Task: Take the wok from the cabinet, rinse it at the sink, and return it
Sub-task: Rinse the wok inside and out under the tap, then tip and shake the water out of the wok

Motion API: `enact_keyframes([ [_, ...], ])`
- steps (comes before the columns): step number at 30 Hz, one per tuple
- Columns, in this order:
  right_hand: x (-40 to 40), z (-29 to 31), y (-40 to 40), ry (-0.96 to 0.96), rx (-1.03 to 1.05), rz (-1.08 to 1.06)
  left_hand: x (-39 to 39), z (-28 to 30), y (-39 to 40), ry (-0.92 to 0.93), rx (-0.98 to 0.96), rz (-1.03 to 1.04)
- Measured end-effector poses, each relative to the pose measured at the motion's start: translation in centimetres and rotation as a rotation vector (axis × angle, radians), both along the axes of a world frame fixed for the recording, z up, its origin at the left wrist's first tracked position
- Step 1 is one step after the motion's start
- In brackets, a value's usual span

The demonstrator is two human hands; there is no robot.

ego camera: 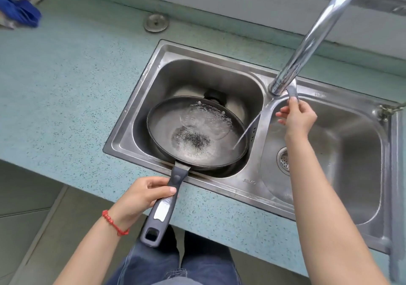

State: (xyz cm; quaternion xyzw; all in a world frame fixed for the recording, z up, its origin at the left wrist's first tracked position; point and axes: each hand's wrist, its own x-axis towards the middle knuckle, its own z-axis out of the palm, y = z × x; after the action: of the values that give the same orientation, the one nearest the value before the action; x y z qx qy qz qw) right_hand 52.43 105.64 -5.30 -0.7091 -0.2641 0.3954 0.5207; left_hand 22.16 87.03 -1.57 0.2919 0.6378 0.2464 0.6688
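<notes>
The left hand [140, 199] was clenched on the wok [197, 133] handle, holding it in the left sink basin [175, 69] under running water. The right hand [296, 117] gripped the faucet lever [292, 91].

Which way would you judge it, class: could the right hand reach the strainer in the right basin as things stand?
Probably yes. The right hand is at the tap lever, directly above the right basin, and nothing lies between it and the strainer. It would only need to let go of the lever.
</notes>
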Motion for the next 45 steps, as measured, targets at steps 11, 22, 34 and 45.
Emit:
enact_keyframes([
  [11,-3.2,0.2,-0.3,0.082,-0.051,-0.012,-0.2,-0.1,-0.1,-0.066,0.016,0.041],
  [22,-6.7,3.0,-7.6,0.033,-0.183,0.057,-0.9,-0.1,0.1,-0.013,0.050,-0.119],
  [34,-20.9,7.8,-22.3,-0.169,-0.506,0.395,-2.0,-0.7,1.1,-0.103,0.093,-0.293],
  [45,-23.6,8.0,-21.5,0.279,-0.542,0.296,-1.6,-0.4,1.5,-0.235,-0.047,-0.262],
])
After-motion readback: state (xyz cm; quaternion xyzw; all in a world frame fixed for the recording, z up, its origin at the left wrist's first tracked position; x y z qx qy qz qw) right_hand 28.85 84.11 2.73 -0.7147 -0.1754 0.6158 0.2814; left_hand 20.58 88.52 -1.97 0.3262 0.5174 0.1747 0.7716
